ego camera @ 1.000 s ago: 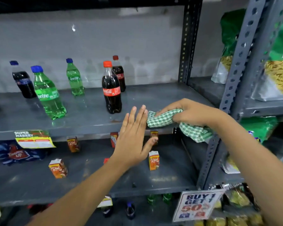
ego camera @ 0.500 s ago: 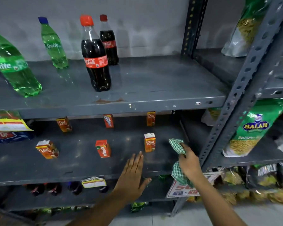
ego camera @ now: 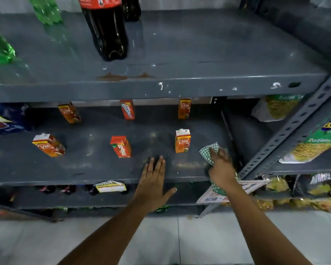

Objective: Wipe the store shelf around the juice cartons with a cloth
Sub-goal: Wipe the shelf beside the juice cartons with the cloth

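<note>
- Cloth [ego camera: 208,153] first: a second ago I was pressing it on the upper shelf [ego camera: 180,88] beside the cola bottle [ego camera: 107,29]; now my right hand [ego camera: 221,170] has carried it down to the juice-carton shelf [ego camera: 84,169], at its right end.
- My right hand is closed around the green-checked cloth, bunching it against the shelf surface, with a tail of it hanging over the front edge under my wrist.
- My left hand [ego camera: 153,183] has dropped with it: fingers spread, holding nothing, palm resting on the front edge of the same shelf.
- The cloth sits just beside the nearest Real juice carton [ego camera: 182,140], to its right and slightly forward; I cannot tell whether they touch.
- Five more cartons stand on this shelf, two in the front row to the left, three at the back, all upright.
- Judgement: the upper shelf is behind me and wiping here has only begun; the whole stretch to the left looks untouched, dull smears showing.
- Risk as I see it: these small cartons look light, so a careless sweep could tip one.
</note>
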A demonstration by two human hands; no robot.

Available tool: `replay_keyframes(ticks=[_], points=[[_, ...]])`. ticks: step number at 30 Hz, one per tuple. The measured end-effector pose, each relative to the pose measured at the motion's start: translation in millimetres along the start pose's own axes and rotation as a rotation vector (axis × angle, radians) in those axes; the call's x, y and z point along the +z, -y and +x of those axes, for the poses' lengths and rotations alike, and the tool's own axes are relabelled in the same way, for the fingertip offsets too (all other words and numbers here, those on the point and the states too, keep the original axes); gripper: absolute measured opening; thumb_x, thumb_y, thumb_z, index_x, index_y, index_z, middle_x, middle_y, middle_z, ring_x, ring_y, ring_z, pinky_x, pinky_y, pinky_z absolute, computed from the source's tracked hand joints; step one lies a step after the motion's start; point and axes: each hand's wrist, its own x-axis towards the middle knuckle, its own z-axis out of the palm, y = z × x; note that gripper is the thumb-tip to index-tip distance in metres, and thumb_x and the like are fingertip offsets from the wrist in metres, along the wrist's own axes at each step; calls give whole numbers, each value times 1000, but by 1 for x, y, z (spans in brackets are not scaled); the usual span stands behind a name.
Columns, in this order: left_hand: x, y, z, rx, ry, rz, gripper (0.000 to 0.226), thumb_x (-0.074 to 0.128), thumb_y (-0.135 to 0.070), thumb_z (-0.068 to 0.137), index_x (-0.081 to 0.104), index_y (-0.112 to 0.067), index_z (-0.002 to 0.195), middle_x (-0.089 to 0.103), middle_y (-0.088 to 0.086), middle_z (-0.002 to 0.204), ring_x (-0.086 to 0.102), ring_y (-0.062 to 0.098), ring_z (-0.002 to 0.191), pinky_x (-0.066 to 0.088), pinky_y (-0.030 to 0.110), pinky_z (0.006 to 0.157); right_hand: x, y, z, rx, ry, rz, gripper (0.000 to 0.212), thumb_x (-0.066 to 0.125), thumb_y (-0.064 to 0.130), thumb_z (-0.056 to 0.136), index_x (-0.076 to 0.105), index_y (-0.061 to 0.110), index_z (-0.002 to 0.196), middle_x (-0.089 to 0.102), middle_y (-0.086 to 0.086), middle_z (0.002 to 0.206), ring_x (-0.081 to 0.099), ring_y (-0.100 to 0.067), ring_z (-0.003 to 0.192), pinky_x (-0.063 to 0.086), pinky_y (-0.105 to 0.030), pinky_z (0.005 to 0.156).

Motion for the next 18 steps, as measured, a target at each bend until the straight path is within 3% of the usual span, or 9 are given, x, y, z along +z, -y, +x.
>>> replay_keyframes(ticks=[3, 5, 7, 8, 9, 10, 12, 14, 18], points=[[17, 7, -10, -23, 0, 17, 103, 34, -75, 86, -20, -16, 152, -26, -1, 162, -28, 24, 146, -7, 44, 121, 29, 20, -24, -129, 62, 47, 77, 54, -2, 81, 31, 30, 147, 18, -6, 160, 13, -29, 147, 21, -41, 120], [18, 10, -15, -24, 18, 12, 108, 43, -72, 85, -20, -15, 152, -28, -1, 161, -32, 23, 144, -8, 44, 120, 37, 26, -36, -202, 155, 190, 71, 52, -6, 83, 40, 31, 142, 30, -4, 156, 29, -27, 142, 30, -36, 116], [18, 11, -17, -10, 40, 14, 114, 53, -67, 83, -22, -16, 151, -30, -1, 160, -35, 23, 142, -6, 45, 121, 28, 21, -35, -123, 192, 421, 66, 49, -7, 85, 46, 31, 139, 52, -9, 141, 59, -25, 115, 51, -32, 94], [17, 8, -17, -1, 55, 7, 116, 56, -65, 82, -24, -16, 150, -31, -1, 159, -36, 23, 142, -7, 45, 121, 17, 16, -29, -26, 120, 509, 63, 48, -6, 86, 47, 29, 139, 60, -11, 131, 64, -23, 97, 54, -29, 78], [16, 6, -18, 4, 65, 4, 118, 59, -63, 81, -26, -17, 149, -31, -1, 159, -36, 23, 141, -9, 45, 120, 9, 8, -18, 69, -8, 545, 60, 46, -5, 87, 46, 25, 139, 64, -13, 124, 64, -24, 88, 51, -28, 71], [16, 4, -19, 0, 71, 4, 119, 60, -62, 81, -27, -18, 149, -31, -1, 159, -36, 24, 141, -11, 44, 119, 3, 0, -3, 150, -132, 517, 59, 45, -5, 87, 45, 20, 140, 62, -15, 123, 63, -29, 92, 49, -29, 74], [15, 4, -19, -8, 78, 10, 121, 62, -61, 79, -28, -19, 148, -30, -1, 159, -36, 25, 141, -12, 45, 119, 0, -11, 30, 239, -291, 382, 57, 46, -6, 83, 42, 8, 138, 49, -22, 134, 51, -40, 117, 46, -41, 95], [16, 6, -18, -11, 80, 16, 123, 63, -63, 79, -29, -19, 148, -34, -3, 158, -38, 26, 140, -12, 46, 119, 11, -15, 60, 242, -320, 232, 55, 51, -3, 76, 44, -3, 131, 42, -30, 138, 39, -45, 128, 37, -49, 108], [16, 6, -14, -26, 95, -18, 128, 67, -62, 76, -31, -21, 146, -43, -10, 150, -44, 22, 135, -19, 40, 113, 31, -3, 112, 223, -291, 142, 53, 56, 0, 71, 52, -4, 123, 50, -29, 131, 45, -44, 122, 39, -45, 104]])
